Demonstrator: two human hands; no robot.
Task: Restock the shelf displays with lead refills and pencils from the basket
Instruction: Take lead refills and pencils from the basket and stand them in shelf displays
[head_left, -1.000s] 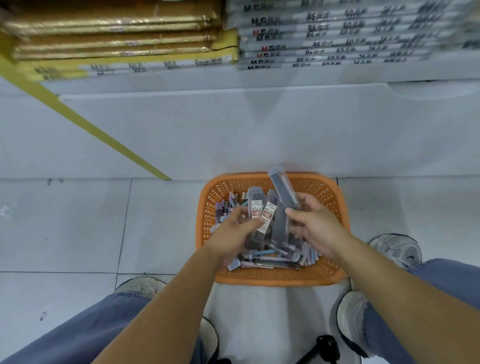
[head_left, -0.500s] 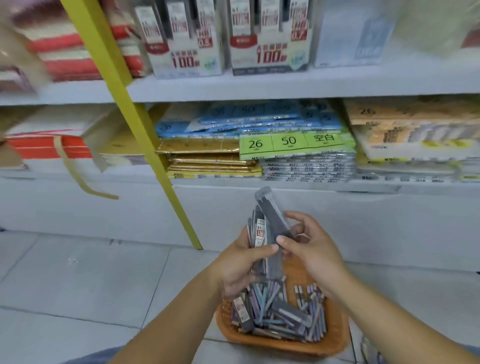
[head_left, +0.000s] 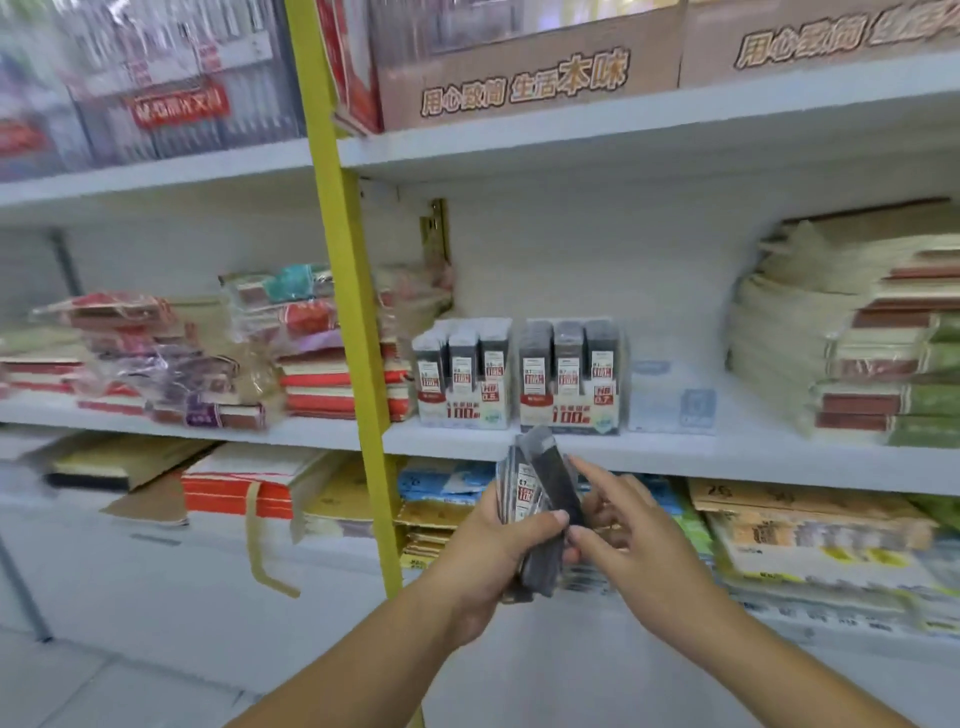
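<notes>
My left hand grips a bundle of lead refill cases, thumb across their front. One dark case sticks up highest, and my right hand pinches it from the right, index finger stretched along its side. Both hands hover just below the front edge of the middle shelf. On that shelf stand two display boxes of lead refills, one marked 0.5 and one marked 0.7, both holding rows of cases. The basket is out of view.
A yellow upright post runs down just left of the displays. Stacks of notebooks fill the shelf's right end, and wrapped books the left. A pale blue box sits right of the 0.7 display. Paper packs lie on the shelf below.
The view has swung up from the basket on the floor to the middle shelf. Both hands rose with the bundle of cases and now sit just under the two displays.
</notes>
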